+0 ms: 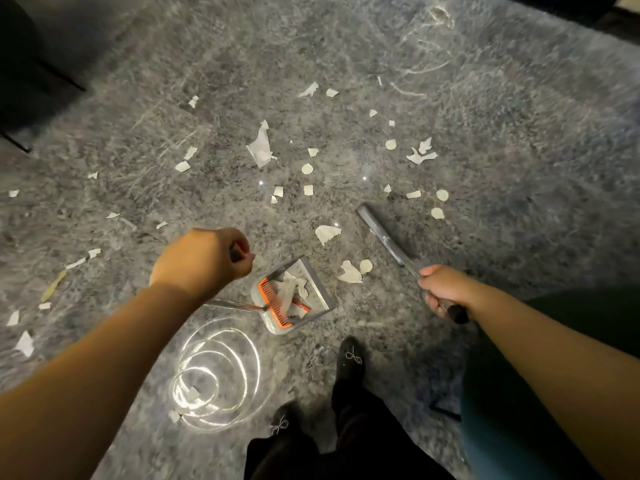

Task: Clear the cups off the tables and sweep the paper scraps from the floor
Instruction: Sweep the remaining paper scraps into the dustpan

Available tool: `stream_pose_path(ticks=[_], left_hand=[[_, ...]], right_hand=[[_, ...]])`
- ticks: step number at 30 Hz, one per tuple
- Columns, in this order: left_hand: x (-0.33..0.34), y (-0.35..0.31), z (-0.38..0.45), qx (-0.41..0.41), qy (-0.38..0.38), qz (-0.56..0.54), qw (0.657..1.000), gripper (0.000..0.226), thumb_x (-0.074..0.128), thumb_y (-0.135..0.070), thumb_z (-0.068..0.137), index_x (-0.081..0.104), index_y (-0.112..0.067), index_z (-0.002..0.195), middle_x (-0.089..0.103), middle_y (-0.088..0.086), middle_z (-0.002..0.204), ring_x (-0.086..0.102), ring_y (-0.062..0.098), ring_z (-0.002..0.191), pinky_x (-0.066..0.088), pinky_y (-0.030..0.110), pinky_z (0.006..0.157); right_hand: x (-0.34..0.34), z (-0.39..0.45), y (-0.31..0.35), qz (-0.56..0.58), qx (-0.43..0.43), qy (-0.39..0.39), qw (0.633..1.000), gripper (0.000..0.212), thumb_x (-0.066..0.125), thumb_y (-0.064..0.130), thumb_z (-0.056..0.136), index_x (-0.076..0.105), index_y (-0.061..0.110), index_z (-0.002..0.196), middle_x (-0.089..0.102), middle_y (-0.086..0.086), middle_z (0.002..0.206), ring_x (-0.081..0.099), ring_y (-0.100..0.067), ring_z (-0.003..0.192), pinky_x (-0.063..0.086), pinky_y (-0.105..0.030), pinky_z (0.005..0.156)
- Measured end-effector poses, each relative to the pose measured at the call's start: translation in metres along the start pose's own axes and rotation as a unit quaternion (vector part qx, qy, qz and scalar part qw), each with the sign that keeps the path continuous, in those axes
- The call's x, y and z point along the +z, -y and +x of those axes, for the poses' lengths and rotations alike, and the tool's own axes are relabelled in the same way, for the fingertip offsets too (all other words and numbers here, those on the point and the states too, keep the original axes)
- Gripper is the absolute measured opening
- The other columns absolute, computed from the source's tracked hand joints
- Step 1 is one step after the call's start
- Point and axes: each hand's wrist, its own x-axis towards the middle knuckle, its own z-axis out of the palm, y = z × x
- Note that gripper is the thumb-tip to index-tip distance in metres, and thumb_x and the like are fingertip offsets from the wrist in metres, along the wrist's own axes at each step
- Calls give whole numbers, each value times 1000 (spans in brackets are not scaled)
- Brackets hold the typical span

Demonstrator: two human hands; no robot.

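White paper scraps (pixel 259 147) lie all over the grey floor (pixel 485 98). The left hand (pixel 204 261) has its fingers curled tight round the dustpan handle (pixel 237 252). The grey dustpan (pixel 294 296) sits on the floor with some scraps inside. The right hand (pixel 441 289) grips the broom handle (pixel 450 308), and the broom head (pixel 381 233) rests near more scraps

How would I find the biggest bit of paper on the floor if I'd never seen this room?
Start at the grey dustpan near the person's feet, then look straight up the floor past it. The biggest paper scrap lies there, crumpled and pointed, far larger than the little round bits beside it.
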Motion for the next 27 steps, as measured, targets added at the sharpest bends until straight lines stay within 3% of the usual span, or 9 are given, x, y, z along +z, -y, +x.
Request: stream_pose_path(ticks=[4,7,9,13,15,20,24,27], left_hand=[[2,-4,5,-12,11,7,1000,14,71,-46,80,67,-34,85,59,-8,69,64,22,69,51,30,59],[0,0,9,-20,15,4,1000,14,71,-46,80,67,-33,85,57,-9,68,62,21,70,51,30,60],[-1,1,7,-24,11,6,1000,16,71,-46,80,67,-33,87,58,-7,69,61,22,69,49,29,59],[0,-3,0,-8,3,13,1000,15,70,-43,82,69,-30,90,66,-1,75,63,25,72,40,26,56],[0,-5,-4,-4,6,14,1000,15,69,-42,83,68,-30,91,62,-2,72,63,25,72,40,26,56],[0,-4,-11,0,19,9,1000,16,67,-42,86,67,-28,92,56,-5,71,61,24,72,45,28,58],[-2,-1,-17,17,15,-8,1000,16,68,-38,87,68,-24,94,62,-1,76,62,25,73,50,30,59],[-4,3,-21,24,22,-19,999,16,68,-38,88,68,-24,96,66,-1,80,64,23,75,56,34,64]], right_hand=[[12,-2,6,-101,-3,36,994,37,44,18,98,41,10,135,59,-6,50,53,-20,50,42,-27,49],[29,-11,6,-175,-14,52,983,33,45,19,99,44,10,130,56,2,41,52,-10,38,41,-21,46],[41,-18,2,-204,-16,54,977,36,45,15,98,42,13,134,58,0,49,51,-7,37,42,-20,46],[59,-38,-2,-237,-8,80,968,46,43,15,97,34,18,142,63,-5,67,58,-15,56,46,-25,59],[68,-51,0,-237,-16,88,967,48,44,14,96,34,17,143,63,-5,71,58,-16,60,45,-22,57],[99,-86,-1,-203,-29,114,972,44,47,13,96,38,12,139,58,-3,67,52,-8,47,38,-14,40],[119,-101,-6,-23,3,134,991,40,44,7,98,40,-2,136,46,-7,68,47,-5,37,37,-15,36],[123,-116,-10,51,30,152,987,32,44,11,100,49,14,131,48,-8,65,43,-4,33,36,-13,34]])
